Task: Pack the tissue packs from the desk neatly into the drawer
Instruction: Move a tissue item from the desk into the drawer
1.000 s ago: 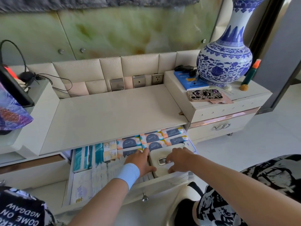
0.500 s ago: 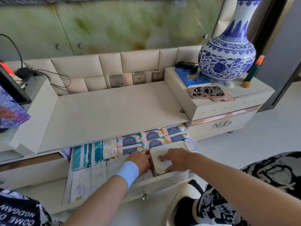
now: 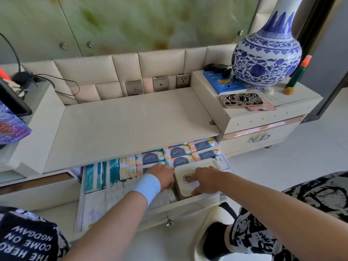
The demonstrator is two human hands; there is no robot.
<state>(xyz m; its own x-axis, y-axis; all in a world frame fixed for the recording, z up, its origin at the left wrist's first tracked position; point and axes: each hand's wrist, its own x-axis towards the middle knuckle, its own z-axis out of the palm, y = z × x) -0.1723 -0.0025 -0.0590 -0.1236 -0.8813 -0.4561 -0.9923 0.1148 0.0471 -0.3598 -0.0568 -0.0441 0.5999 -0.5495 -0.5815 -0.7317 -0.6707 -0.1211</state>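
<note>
— Entry one, tissue packs?
— I log the tissue packs (image 3: 177, 152) in tight rows, labels up, across the far half of the open drawer (image 3: 188, 206), just under the counter (image 3: 131, 119) edge.
— Entry two?
— Cream tissue box (image 3: 195, 164), near right corner, apparently being seated into the last gap.
— Hands?
— Right hand (image 3: 204, 178) lies flat on the lid, fingers spread, pressing it level, I judge. Left hand (image 3: 162, 176) is wedged between box and packs, likely steadying. Its fingertips are hidden, so I cannot tell whether it grips.
</note>
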